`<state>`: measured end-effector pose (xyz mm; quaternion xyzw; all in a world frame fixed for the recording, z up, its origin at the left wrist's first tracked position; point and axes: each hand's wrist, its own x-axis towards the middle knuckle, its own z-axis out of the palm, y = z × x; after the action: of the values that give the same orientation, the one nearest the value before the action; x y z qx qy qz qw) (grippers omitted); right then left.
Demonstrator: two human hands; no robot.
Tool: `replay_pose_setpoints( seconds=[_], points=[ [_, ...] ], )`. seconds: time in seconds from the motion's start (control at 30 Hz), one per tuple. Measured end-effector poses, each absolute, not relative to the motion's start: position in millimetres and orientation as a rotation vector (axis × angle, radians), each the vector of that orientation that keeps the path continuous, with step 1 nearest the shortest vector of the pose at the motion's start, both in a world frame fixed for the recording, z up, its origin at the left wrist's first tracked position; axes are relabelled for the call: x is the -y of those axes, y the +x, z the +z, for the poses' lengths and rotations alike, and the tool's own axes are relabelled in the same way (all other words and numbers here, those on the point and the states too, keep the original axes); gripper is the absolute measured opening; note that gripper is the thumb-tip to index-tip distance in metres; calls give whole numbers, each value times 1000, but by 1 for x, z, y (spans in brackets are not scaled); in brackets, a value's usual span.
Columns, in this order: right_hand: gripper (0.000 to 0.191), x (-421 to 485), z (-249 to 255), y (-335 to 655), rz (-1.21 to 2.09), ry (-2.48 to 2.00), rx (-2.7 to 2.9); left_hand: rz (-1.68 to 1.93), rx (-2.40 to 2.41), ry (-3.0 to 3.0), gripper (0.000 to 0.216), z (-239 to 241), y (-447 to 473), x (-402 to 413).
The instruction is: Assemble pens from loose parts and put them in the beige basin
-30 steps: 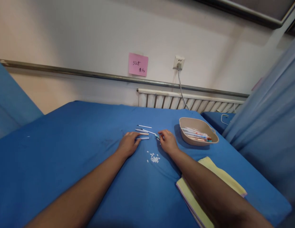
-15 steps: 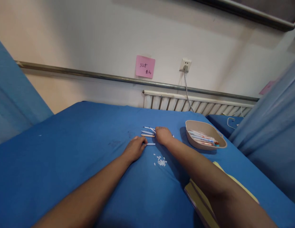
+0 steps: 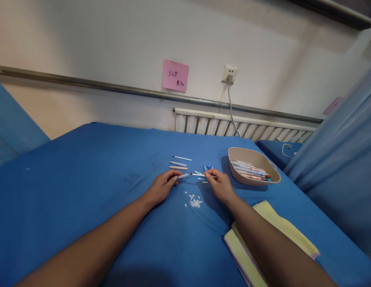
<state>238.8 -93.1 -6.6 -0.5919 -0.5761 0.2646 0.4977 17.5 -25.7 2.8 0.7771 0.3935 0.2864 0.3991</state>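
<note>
My left hand (image 3: 159, 186) pinches a pale pen barrel (image 3: 183, 175) just above the blue cloth. My right hand (image 3: 219, 184) pinches a thin white refill (image 3: 197, 174) whose tip points into that barrel. The two hands face each other, a short gap apart. Behind them lie three loose pen parts (image 3: 178, 163) and a few blue pen pieces (image 3: 207, 168). A small heap of white bits (image 3: 193, 201) lies in front of the hands.
A beige tray (image 3: 254, 179) with several pens stands to the right. A yellow notebook (image 3: 260, 235) lies under my right forearm. The wall behind carries a rail, a pink note (image 3: 175, 75), a socket (image 3: 229, 74) and a radiator. Blue curtains hang on both sides.
My right hand reached to the loose parts at the back, then came back right holding the refill. My left hand lifted the barrel off the cloth to meet it.
</note>
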Motion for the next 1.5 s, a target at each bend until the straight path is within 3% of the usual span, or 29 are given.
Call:
replay_pose_setpoints(
  seconds=[0.37, 0.9, 1.23, 1.5],
  points=[
    [28, 75, -8, 255, 611, -1451, 1289, 690, -1046, 1975, 32, 8, 18, 25],
    [29, 90, -5, 235, 724, -1274, 1581, 648, -979, 1799, 33, 7, 22, 37],
    [51, 119, 14, 214, 803, -1080, 1908, 463, -698, 1885, 25, 15, 28, 54],
    [29, 77, -5, 246, 671, -1206, 1156, 548, -856, 1665, 33, 10, 26, 45]
  ],
)
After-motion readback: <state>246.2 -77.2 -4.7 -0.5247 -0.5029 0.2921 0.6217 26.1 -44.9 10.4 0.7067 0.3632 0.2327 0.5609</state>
